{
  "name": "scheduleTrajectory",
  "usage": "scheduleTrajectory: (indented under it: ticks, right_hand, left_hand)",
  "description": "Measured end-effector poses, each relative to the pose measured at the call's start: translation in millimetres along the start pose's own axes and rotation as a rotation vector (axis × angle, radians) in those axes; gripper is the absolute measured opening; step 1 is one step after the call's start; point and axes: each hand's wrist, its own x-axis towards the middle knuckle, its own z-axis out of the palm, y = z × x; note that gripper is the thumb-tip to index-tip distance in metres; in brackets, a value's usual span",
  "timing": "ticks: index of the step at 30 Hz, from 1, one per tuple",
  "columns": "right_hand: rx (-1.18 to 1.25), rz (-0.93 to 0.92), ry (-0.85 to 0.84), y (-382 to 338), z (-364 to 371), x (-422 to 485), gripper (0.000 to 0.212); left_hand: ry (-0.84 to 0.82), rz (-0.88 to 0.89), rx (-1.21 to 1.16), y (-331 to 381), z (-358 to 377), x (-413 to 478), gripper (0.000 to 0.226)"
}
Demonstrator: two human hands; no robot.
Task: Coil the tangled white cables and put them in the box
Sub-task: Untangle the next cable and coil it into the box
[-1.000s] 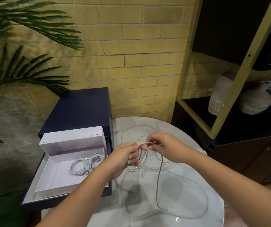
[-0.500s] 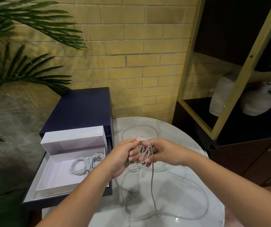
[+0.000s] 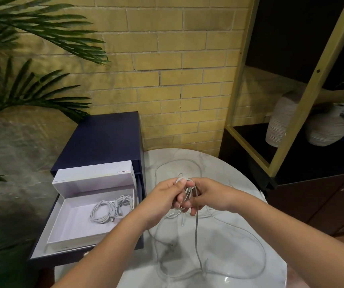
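- In the head view, at the centre of the frame, we see the left hand (image 3: 162, 196) and the right hand (image 3: 210, 196) held close together above a round marble tabletop (image 3: 219, 165).
- Both hands are closed around the white cable (image 3: 188, 191). Several small loops of it are bunched between the curled fingers of the two hands.
- Below the hands a plug end (image 3: 183, 222) dangles, and one strand drops straight down to the tabletop.
- The loose rest of the cable (image 3: 257, 244) lies in wide curves across the lower middle of the frame, with another curve on the tabletop just above the hands.
- Left of centre, the white box (image 3: 93, 176) stands open, its lid raised at the far side; it sits on the pulled-out part of a dark blue cabinet (image 3: 104, 138), just beside the tabletop.
- Inside the box lie two coiled white cables (image 3: 109, 210), side by side and touching.
- Palm leaves (image 3: 32, 30) fill the upper left, a yellow brick wall (image 3: 177, 59) the upper middle.
- At right, a shelf holds two ribbed pale vases (image 3: 326, 129).
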Motion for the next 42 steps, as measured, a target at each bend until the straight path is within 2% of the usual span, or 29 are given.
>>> scheduleTrajectory:
  ticks: [6, 9, 13, 18, 20, 25, 28, 34, 38, 42]
  right_hand:
    - [-0.058, 0.004, -0.004, -2.7, -1.0, 4.2, 0.019]
    - [-0.056, 0.055, 0.069, -0.9, -8.0, 4.4, 0.026]
    - [-0.087, 0.085, 0.214, -1.1, -22.0, 0.5, 0.016]
    - [-0.201, 0.017, 0.286, -1.8, -33.1, 3.5, 0.005]
    - [-0.234, 0.000, 0.340, -1.5, -34.1, 4.9, 0.004]
    - [-0.338, 0.028, 0.419, 9.8, -32.6, 9.1, 0.019]
    - [-0.303, 0.039, 0.404, 18.7, -27.4, 14.7, 0.014]
    - [-0.260, 0.134, 0.317, 26.1, -5.5, 21.7, 0.025]
    - [-0.273, 0.215, 0.122, 26.2, 9.7, 17.3, 0.030]
    - [-0.475, 0.220, -0.072, 8.8, 23.5, 9.3, 0.035]
  left_hand:
    - [0.029, 0.023, 0.073, -4.5, -3.0, 5.0, 0.025]
    - [0.092, 0.015, 0.135, -8.2, -8.0, 7.3, 0.025]
    - [0.162, -0.033, 0.238, -24.4, -19.8, 7.4, 0.031]
    - [0.074, -0.076, 0.375, -30.1, -18.7, 2.8, 0.037]
    - [0.052, -0.086, 0.291, -26.5, -16.7, 2.9, 0.037]
    - [0.063, -0.100, -0.054, -8.7, -15.3, 3.4, 0.037]
    - [0.042, -0.094, -0.186, -0.7, -12.0, 1.3, 0.040]
    - [0.053, -0.067, -0.339, 5.3, -10.5, 3.1, 0.040]
    - [0.079, -0.028, -0.408, 5.5, -13.0, 5.7, 0.036]
    - [0.134, 0.007, -0.364, 2.8, -14.3, 11.2, 0.031]
